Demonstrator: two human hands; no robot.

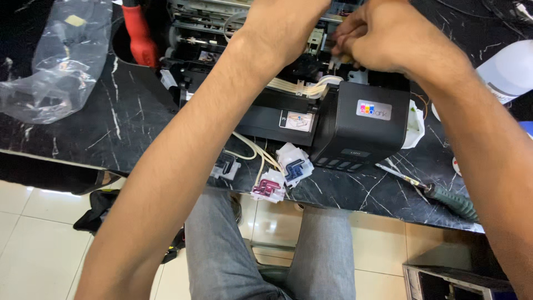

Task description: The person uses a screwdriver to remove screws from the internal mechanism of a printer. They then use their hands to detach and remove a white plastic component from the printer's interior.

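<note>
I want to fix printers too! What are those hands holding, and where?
The right hand pinches something small inside the opened printer; what it is cannot be told. The left hand reaches in beside it, its grip hidden.

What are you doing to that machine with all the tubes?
A person sits at a dark marble table with both hands inside an opened black printer. The right hand pinches a small part over the mechanism; what it holds is hidden. The left hand reaches in beside it. Pale tubes run across the top, small ink cartridges lie in front, and a green-handled screwdriver rests nearby.
</note>
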